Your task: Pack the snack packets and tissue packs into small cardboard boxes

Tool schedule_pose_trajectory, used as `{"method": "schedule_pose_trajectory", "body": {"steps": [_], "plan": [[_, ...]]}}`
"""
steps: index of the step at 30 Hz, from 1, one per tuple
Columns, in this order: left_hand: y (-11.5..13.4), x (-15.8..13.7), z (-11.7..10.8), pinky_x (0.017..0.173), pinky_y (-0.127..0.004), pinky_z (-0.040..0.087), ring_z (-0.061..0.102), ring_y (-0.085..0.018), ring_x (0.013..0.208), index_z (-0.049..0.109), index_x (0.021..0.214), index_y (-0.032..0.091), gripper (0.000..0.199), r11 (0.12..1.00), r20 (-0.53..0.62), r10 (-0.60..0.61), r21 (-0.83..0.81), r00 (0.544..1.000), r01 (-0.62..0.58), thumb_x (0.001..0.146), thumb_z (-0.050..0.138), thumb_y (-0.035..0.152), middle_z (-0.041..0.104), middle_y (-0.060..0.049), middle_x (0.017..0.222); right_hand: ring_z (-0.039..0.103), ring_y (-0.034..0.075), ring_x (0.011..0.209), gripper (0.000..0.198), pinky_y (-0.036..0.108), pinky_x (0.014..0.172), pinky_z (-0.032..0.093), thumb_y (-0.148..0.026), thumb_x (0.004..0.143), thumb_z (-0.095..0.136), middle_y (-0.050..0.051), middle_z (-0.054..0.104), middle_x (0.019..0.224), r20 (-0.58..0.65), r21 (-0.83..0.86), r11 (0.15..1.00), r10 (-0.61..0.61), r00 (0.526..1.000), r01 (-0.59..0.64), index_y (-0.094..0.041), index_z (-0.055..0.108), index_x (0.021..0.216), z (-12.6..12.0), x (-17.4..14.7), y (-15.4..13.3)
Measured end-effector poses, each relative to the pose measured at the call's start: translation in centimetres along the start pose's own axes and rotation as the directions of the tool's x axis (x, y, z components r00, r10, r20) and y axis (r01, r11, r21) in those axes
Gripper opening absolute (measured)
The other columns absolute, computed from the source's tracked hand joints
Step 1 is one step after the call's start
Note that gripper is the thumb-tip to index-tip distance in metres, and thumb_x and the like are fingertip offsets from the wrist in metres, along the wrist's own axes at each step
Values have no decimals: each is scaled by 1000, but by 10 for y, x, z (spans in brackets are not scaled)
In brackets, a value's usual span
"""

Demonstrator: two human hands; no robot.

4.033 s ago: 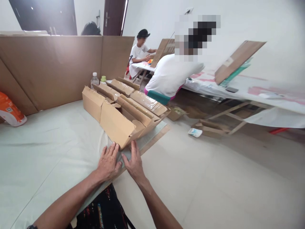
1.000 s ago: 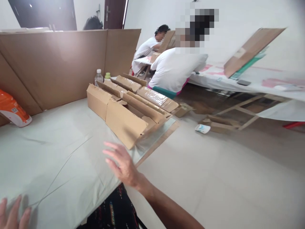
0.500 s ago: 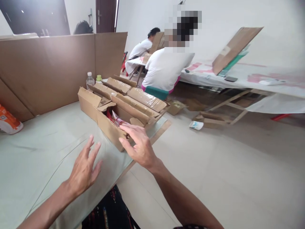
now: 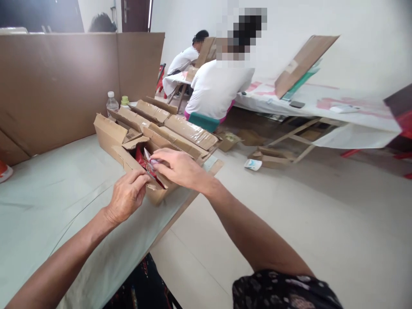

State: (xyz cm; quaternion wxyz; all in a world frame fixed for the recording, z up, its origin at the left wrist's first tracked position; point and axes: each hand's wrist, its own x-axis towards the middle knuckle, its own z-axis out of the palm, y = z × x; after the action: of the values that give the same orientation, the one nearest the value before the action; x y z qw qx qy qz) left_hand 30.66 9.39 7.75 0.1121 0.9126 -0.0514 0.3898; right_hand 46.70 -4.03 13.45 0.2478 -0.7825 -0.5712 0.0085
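A narrow open cardboard box stands near the table's edge, with red and pinkish-white flat packets upright inside it. My right hand reaches in from the right, its fingers closed on one of the packets. At the box's near wall is my left hand, thumb and fingers pinched together beside the packets' lower end. Whether it grips a packet or the cardboard rim is hidden by the fingers. More taped cardboard boxes lie directly behind, side by side.
Pale green cloth covers the table. A tall cardboard screen borders its far side. A clear bottle and a green-capped bottle stand behind the boxes. A co-worker sits beyond, with a white-covered table to the right.
Both hands were spread open. My left hand has moved to the box's near wall and pinched. My right hand has dipped into the box and closed on a packet.
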Motion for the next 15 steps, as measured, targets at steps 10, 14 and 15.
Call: {"method": "schedule_pose_trajectory", "body": {"steps": [10, 14, 15], "plan": [[-5, -13, 3, 77, -23, 61, 79, -17, 96, 65, 107, 20, 29, 997, 64, -26, -76, 998, 31, 95, 45, 3, 79, -8, 121, 71, 37, 119, 40, 39, 89, 54, -33, 99, 60, 23, 72, 129, 382, -538, 841, 172, 908, 67, -11, 70, 131, 4, 50, -16], [-5, -16, 6, 80, -24, 62, 80, -17, 98, 65, 106, 20, 27, 993, 49, -43, -106, 998, 48, 96, 46, 4, 79, -8, 122, 73, 33, 114, 31, 37, 90, 54, -33, 103, 52, 15, 77, 122, 478, -457, 878, 107, 872, 143, -19, 76, 117, -1, 49, -8], [-5, -16, 6, 81, -24, 62, 80, -17, 99, 65, 106, 20, 27, 992, 48, -46, -111, 998, 52, 97, 46, 4, 79, -8, 122, 73, 31, 114, 30, 37, 90, 53, -33, 103, 52, 13, 77, 122, 497, -431, 888, 87, 863, 159, -20, 76, 115, 0, 49, -6]]}}
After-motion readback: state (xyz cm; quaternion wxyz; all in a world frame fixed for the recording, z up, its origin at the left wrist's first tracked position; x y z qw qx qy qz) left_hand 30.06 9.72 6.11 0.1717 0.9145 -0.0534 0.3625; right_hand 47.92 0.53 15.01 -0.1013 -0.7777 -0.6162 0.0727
